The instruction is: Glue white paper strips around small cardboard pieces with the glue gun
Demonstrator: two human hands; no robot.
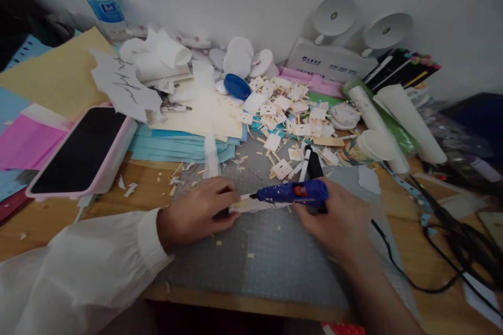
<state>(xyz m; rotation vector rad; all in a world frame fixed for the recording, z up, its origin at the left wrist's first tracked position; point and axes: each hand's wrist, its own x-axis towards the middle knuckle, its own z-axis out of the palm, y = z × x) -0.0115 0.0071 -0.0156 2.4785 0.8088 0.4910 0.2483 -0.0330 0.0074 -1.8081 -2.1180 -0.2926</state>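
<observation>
My right hand (334, 217) grips a blue hot glue gun (293, 192), its nozzle pointing left at a thin pale paper strip (255, 205) lying on the grey cutting mat (275, 256). My left hand (202, 209), in a white sleeve, is closed in a pinch on the left end of that strip and presses it to the mat. The gun's black cord (396, 261) trails off to the right.
A pile of small cream paper pieces (288, 110) lies behind the mat. A phone in a pink case (82, 149) rests at the left on coloured paper sheets. Rolled white paper tubes (393, 115), a paper cup (375, 145) and cables (459, 230) crowd the right.
</observation>
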